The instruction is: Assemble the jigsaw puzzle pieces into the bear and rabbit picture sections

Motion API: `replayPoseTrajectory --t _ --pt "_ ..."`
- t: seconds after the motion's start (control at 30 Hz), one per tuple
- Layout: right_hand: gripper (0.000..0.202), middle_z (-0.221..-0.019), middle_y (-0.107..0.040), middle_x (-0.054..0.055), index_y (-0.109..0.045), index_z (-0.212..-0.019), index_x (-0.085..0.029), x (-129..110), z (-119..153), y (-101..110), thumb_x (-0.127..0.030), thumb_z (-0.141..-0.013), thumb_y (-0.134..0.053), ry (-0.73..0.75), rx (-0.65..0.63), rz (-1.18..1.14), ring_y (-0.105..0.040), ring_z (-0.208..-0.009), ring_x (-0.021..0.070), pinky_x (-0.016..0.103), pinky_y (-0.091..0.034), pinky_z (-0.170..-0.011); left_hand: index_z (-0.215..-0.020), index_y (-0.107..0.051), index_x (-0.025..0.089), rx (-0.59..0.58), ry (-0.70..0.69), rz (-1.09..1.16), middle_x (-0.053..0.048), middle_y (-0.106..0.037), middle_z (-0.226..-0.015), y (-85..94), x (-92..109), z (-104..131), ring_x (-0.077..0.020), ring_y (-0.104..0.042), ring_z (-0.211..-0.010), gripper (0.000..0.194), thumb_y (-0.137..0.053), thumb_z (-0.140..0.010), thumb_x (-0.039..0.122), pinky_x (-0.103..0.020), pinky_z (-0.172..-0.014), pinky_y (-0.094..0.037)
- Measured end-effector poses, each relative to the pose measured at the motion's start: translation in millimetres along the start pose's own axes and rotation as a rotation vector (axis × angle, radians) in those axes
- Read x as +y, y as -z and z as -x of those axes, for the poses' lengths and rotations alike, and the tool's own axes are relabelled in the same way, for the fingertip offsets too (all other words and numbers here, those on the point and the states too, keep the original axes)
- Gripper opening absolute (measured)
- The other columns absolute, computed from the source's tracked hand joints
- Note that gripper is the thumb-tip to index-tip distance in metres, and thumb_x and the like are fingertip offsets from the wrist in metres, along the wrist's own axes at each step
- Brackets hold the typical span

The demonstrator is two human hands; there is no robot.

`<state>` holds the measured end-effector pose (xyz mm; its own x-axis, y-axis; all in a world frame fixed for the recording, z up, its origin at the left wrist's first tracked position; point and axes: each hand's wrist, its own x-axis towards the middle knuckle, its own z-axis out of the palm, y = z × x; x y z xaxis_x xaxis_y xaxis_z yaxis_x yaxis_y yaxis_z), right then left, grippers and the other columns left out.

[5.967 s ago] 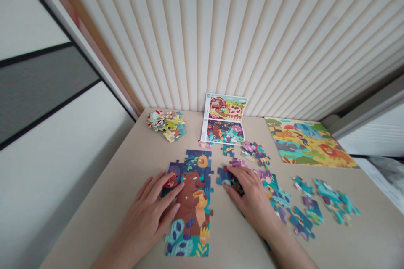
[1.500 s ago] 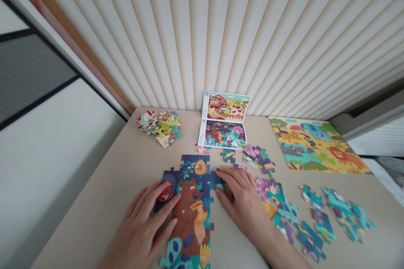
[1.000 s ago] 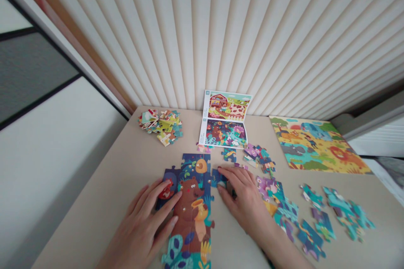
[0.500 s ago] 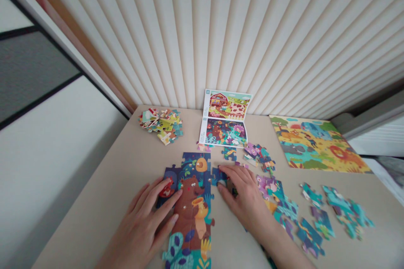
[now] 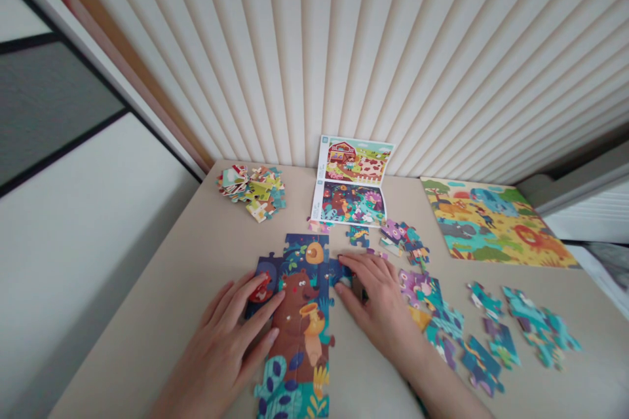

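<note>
A partly joined puzzle with a brown bear (image 5: 299, 314) lies on the beige table. My left hand (image 5: 230, 334) rests with fingers spread over its left side, touching the dark blue piece with a red animal (image 5: 260, 288). On the right, my right hand (image 5: 373, 294) has thumb and fingers around a dark blue piece (image 5: 339, 270), which meets the bear section's upper right edge. Part of that piece is hidden beneath the fingers. Beyond my hands stands an open picture leaflet (image 5: 352, 180) showing a farm scene above a dark forest scene.
A heap of loose pieces (image 5: 253, 190) is at the back left. More pieces (image 5: 437, 308) spread right of my right hand, others (image 5: 538, 324) farther right. A finished safari puzzle (image 5: 491, 219) lies at the back right. A pleated white screen (image 5: 314, 52) rises behind the table.
My right hand has moved slightly left with the dark blue piece, closing the gap to the bear section. My left hand has stayed almost in place.
</note>
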<state>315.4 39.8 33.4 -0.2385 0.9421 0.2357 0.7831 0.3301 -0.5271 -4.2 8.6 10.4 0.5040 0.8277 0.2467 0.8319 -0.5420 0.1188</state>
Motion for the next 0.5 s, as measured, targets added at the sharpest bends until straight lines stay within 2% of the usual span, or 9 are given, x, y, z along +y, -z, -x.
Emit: replayPoseTrajectory --t 0.17,0.33,0.5 --pt "0.031 -0.139 -0.073 0.005 -0.067 -0.133 -0.031 0 -1 -5 -0.034 -0.102 -0.07 -0.013 0.029 0.029 -0.063 -0.129 0.0299 0.053 -0.043 -0.111 -0.156 -0.055 0.039 -0.002 0.002 0.02 -0.007 -0.044 -0.165 -1.8 0 1 -0.0331 -0.049 -0.146 0.055 -0.062 -0.101 0.037 -0.056 -0.116 -0.051" --pt "0.042 -0.138 -0.074 0.006 -0.065 -0.141 -0.029 2 -2 -10 -0.036 -0.1 -0.072 -0.037 0.041 0.068 -0.064 -0.126 0.0303 0.051 -0.044 -0.108 -0.157 -0.054 0.04 0.003 0.009 0.027 -0.007 -0.045 -0.164 -1.4 0 1 -0.033 -0.048 -0.147 0.056 -0.062 -0.102 0.037 -0.056 -0.117 -0.051" --pt "0.039 -0.14 -0.073 0.006 -0.067 -0.139 -0.028 4 -2 -12 -0.035 -0.1 -0.071 -0.065 0.022 0.045 -0.064 -0.126 0.0305 0.052 -0.045 -0.107 -0.156 -0.056 0.04 0.001 0.024 0.043 -0.007 -0.047 -0.163 -0.3 1 1 -0.0336 -0.05 -0.146 0.055 -0.062 -0.102 0.038 -0.056 -0.118 -0.05"
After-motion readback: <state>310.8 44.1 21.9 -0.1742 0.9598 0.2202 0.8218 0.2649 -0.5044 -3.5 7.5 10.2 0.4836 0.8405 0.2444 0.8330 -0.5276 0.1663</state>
